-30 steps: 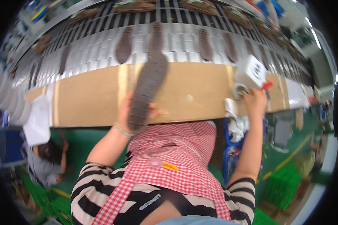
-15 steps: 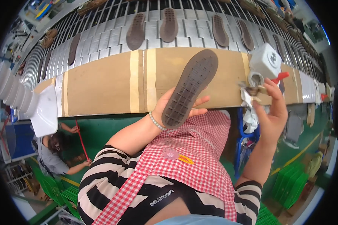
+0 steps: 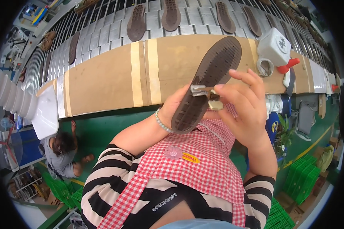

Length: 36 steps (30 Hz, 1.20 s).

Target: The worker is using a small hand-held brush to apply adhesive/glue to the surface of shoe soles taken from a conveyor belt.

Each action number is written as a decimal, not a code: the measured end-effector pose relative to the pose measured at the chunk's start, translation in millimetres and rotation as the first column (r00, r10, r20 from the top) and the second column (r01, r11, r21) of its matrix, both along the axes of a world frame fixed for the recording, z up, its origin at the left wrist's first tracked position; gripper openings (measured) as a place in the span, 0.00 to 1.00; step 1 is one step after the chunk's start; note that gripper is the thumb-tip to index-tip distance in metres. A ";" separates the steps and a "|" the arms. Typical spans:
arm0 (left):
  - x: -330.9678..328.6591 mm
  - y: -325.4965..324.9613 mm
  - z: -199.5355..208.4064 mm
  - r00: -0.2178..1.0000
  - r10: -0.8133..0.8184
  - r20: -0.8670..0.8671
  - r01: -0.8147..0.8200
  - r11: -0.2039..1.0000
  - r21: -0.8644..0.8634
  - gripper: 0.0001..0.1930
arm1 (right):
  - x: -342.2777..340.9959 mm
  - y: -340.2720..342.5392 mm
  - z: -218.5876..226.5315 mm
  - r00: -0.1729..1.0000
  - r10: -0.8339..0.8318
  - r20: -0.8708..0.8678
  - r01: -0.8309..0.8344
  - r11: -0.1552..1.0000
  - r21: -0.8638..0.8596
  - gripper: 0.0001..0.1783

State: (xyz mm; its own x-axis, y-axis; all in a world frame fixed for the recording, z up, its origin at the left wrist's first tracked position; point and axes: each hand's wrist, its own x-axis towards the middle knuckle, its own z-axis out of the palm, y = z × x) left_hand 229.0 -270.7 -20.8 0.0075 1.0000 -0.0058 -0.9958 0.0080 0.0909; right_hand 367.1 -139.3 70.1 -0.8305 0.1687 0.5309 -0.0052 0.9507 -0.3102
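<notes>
A dark brown shoe sole (image 3: 221, 57) is held tilted above the edge of the cardboard-covered bench, its grid-patterned side facing up. My left hand (image 3: 171, 108) grips it from the left and underneath, some fingers hidden behind it. Over the middle of the sole, my right hand (image 3: 244, 103) pinches a small brush (image 3: 198, 90) with a metal band; a pale tan piece (image 3: 215, 105) sits beside the fingertips. The brush end overlaps the sole, and its bristles are hard to make out. Parts of the sole's surface look dark and shiny.
Several soles (image 3: 137, 23) lie on the slatted metal conveyor beyond the cardboard (image 3: 103, 84). At right stand a white plastic container (image 3: 274, 45), a small cup (image 3: 264, 67) and a red-handled thing (image 3: 288, 65). A white hose hood (image 3: 46, 114) is at left; a person (image 3: 61, 149) crouches below.
My right hand has brought the brush left from beside the small cup onto the sole. The sole has shifted slightly right. The person at left no longer shows the red stick.
</notes>
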 end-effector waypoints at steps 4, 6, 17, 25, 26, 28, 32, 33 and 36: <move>2.5 1.6 10.9 0.999 0.039 -0.030 -0.044 0.977 -0.208 0.23 | 1.7 -15.1 -3.9 0.997 0.071 0.030 -0.069 0.996 -0.053 0.25; 2.2 3.6 20.6 0.997 0.052 -0.065 -0.068 0.954 -0.291 0.23 | 2.7 -20.6 -4.9 0.992 0.124 0.038 -0.121 0.990 -0.077 0.26; -1.3 9.4 -7.9 0.999 0.027 0.047 -0.017 0.978 -0.209 0.23 | 9.9 -28.2 1.1 0.953 0.288 0.097 -0.279 0.955 -0.098 0.21; 1.0 6.7 -10.1 0.942 -0.171 0.290 0.160 0.985 0.062 0.27 | 18.7 -15.6 31.1 0.918 0.310 0.248 -0.325 0.945 0.025 0.12; 0.7 5.1 -10.8 0.941 -0.168 0.293 0.157 0.986 0.062 0.27 | 20.8 -15.0 35.4 0.916 0.312 0.251 -0.328 0.944 0.023 0.12; -0.8 5.2 -2.7 0.950 -0.170 0.263 0.150 0.984 0.094 0.26 | 26.9 -12.9 41.5 0.954 0.157 0.257 -0.201 0.967 0.154 0.14; 1.0 11.9 8.1 0.991 0.042 0.124 -0.039 0.999 -0.029 0.26 | 33.7 -21.9 25.9 0.995 -0.063 0.072 0.074 0.984 -0.165 0.23; 2.1 12.7 13.9 0.986 0.059 0.154 -0.050 0.997 -0.062 0.26 | 36.6 -19.2 17.3 0.998 -0.014 0.059 0.028 0.970 -0.242 0.27; 0.4 13.5 14.7 0.959 0.061 0.277 -0.048 0.997 -0.054 0.29 | 37.2 -32.2 2.2 0.994 -0.082 0.076 0.110 0.840 -0.531 0.26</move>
State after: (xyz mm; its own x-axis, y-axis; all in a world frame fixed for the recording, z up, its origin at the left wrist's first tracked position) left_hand 229.4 -257.2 -6.1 -0.0388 0.9976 -0.0574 -0.9808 -0.0490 -0.1889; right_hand 404.3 -171.4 72.3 -0.8173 0.4947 0.2953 0.1061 0.6330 -0.7669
